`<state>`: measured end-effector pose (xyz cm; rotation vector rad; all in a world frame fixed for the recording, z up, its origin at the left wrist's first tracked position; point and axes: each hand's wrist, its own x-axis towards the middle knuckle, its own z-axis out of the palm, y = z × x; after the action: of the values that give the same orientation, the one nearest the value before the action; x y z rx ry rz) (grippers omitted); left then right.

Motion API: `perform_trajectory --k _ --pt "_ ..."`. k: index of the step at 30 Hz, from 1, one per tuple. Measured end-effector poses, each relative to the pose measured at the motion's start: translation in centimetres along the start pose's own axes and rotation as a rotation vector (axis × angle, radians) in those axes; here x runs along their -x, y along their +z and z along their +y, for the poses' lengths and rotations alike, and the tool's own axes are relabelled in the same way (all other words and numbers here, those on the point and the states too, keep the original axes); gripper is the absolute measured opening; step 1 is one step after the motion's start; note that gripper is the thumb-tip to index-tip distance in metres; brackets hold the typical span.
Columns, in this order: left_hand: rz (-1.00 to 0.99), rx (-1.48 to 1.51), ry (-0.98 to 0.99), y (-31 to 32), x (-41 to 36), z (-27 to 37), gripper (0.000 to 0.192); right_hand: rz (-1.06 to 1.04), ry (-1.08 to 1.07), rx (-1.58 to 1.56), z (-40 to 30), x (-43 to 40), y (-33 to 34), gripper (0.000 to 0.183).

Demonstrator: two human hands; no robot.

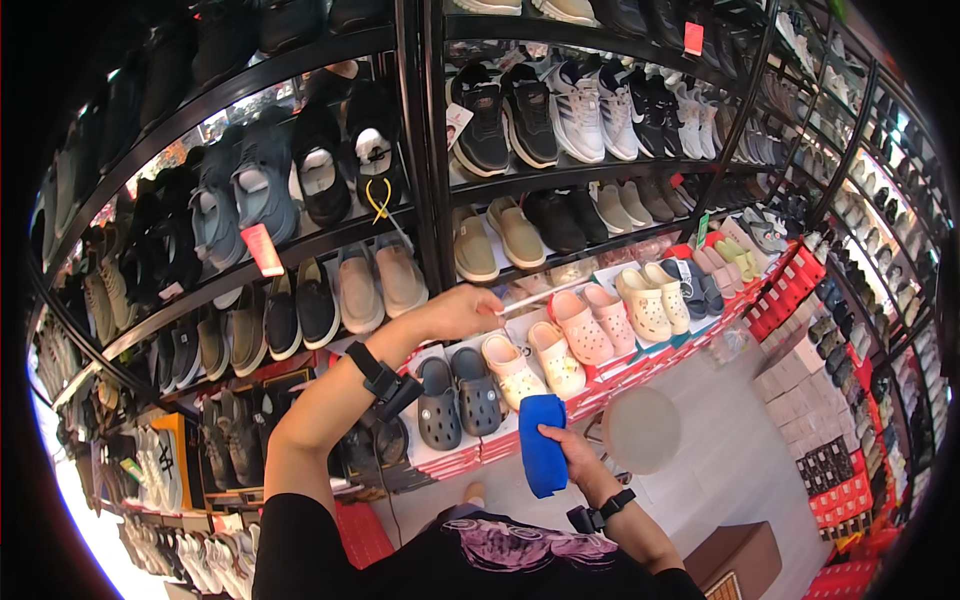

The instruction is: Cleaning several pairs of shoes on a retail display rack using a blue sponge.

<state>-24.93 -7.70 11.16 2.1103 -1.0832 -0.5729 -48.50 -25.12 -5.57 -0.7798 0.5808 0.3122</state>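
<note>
My left hand point(466, 311) reaches over the back of a row of clogs, its fingers curled together. A thin white strip point(536, 301) starts at its fingertips; whether the hand holds it I cannot tell. Below the hand stand dark grey clogs point(478, 394) and cream clogs with charms point(556, 360). Pink clogs point(581, 326) and plain cream clogs point(643, 304) follow to the right. In my right hand point(574, 454) is a folded blue cloth point(544, 446), gripped by its right side in front of the display.
The clogs stand on stacked red and white shoe boxes point(480, 450). Black shelves point(570, 176) behind carry sneakers and slip-ons. A round grey stool point(642, 430) and a brown padded seat point(735, 559) stand on the floor point(712, 450). More shoe boxes point(806, 382) line the right side.
</note>
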Motion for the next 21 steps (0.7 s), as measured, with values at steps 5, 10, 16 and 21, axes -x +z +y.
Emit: perform_trajectory --k 5,10,16,21 --pt "-0.122 -0.192 0.008 -0.4 -4.4 -2.5 0.043 -0.03 -0.023 0.049 -2.4 -4.3 1.7 0.039" --pt "-0.035 -0.241 -0.011 -1.6 -9.0 -5.9 0.046 -0.112 -0.009 -0.019 -4.2 -7.8 2.8 0.039" --pt "0.176 -0.308 -0.158 -3.6 -14.6 -8.7 0.041 -0.19 0.08 -0.006 -8.8 -12.3 2.5 0.035" --pt "0.302 -0.315 -0.327 -4.0 -20.4 -10.1 0.055 -0.322 0.147 -0.187 -14.1 -18.2 1.5 0.03"
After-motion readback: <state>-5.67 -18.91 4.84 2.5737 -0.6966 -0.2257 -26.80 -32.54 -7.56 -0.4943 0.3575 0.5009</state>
